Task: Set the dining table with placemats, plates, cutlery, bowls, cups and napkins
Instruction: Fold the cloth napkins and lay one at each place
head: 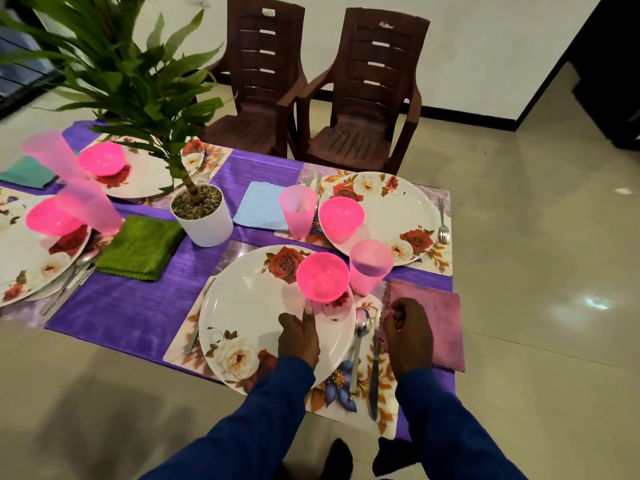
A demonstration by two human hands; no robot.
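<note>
Left hand: the left hand [298, 336] lies over the near plate [256, 306], thumb up toward the bowl; the other fingers are hidden under the hand, so I cannot tell whether it grips the plate or only rests on it.
Right hand: the right hand [408, 332] is loosely curled at the near-left edge of the mauve napkin [436, 320]; whether the fingers pinch the cloth or merely touch it is not clear.
Between the hands: a spoon [360, 336] and a knife [374, 375] lie side by side on the floral placemat [346, 400].
Just beyond the hands: a pink bowl [322, 277] sits on the plate's far rim, a pink cup [369, 266] just to its right.
Left of the left hand: a fork [198, 318] lies along the plate's far side on the same mat.
Further out: three more settings look complete (each with plate, bowl, cup and napkin), and a potted plant [194, 202] stands on the purple-clothed worktop [138, 306].
Step in hand: probably the last touch to this fourth setting, squaring the napkin beside the cutlery.
Next move: likely a small slide of the napkin, whose outer edge overhangs the worktop, inward without nudging the knife or cup.
</note>
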